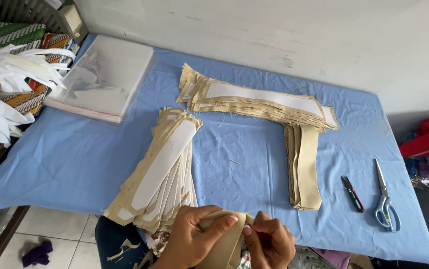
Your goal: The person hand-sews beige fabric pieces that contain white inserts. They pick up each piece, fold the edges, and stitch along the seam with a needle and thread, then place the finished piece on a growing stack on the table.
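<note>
Left hand: the left hand point(194, 236) sits at the bottom edge of the view, just off the near edge of the blue table point(75, 159), fingers curled over a tan fabric strip point(227, 244), thumb pressed along its top.
Right hand: the right hand point(269, 241) is just beside the left one, fingertips pinched on the same strip at its upper fold.
Fabric strip: folded between both hands, below the near edge of the table, partly hidden by the fingers.
Near stack: a slanted pile of tan pieces with white lining point(162, 172) lies on the table, its lower end touching the left hand's side.
Far stack: a second lined pile point(259, 102) lies crosswise toward the far edge of the table.
Plain stack: a pile of plain tan strips point(304, 167) runs from under the far stack toward the near edge.
Snips: small thread snips point(353, 193) lie right of the plain stack.
Scissors: blue-handled scissors point(385, 199) lie just right of the snips.
Plastic bags: a stack of clear bags point(102, 77) rests on the table's far left corner.
White strips: a heap of white strips point(10, 74) sits off the table's left edge.
</note>
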